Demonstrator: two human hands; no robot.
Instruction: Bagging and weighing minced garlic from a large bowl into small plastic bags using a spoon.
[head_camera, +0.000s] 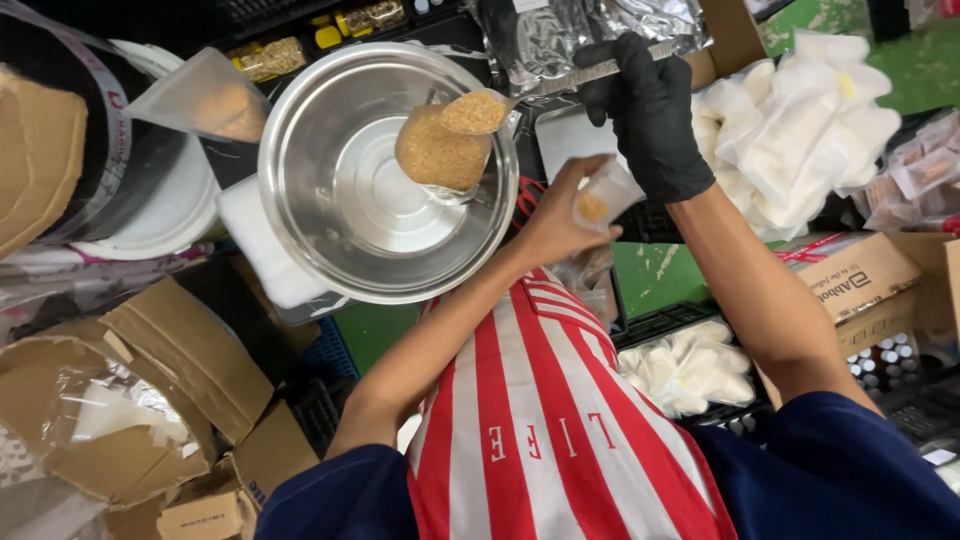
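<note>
Right hand (648, 110), black glove, clenched round the flat metal handle of a scoop (478, 112); the scoop end is heaped w/ golden-brown granules and sits over the steel bowl (300, 190), touching a larger clear bag (440, 155) that's part-full of the same granules. Left hand (555, 215), bare, pinches a small clear pouch (605, 195) just right of the bowl's rim; a little clump of granules shows in it.

Handling, as I judge it: pouch is thin, soft film, v. light, prob. slippery, so best held by the top edge or mouth w/ finger & thumb, as it is now. Granules are loose and spill easily, so scoop wants keeping level. Scoop itself stiff, grip far up the handle.

Count: 1 scoop, 1 bowl, 1 small pouch in hand, 1 big granule bag in the bowl.

Farther out from the bowl: silvery foil bag (590, 35) above-right; pile of white packets (800, 120) well to the right, too many to count; second white heap in a black crate (690, 365) below-right; torn cardboard (150, 400) below-left; red-and-white striped apron (560, 430) beneath.
</note>
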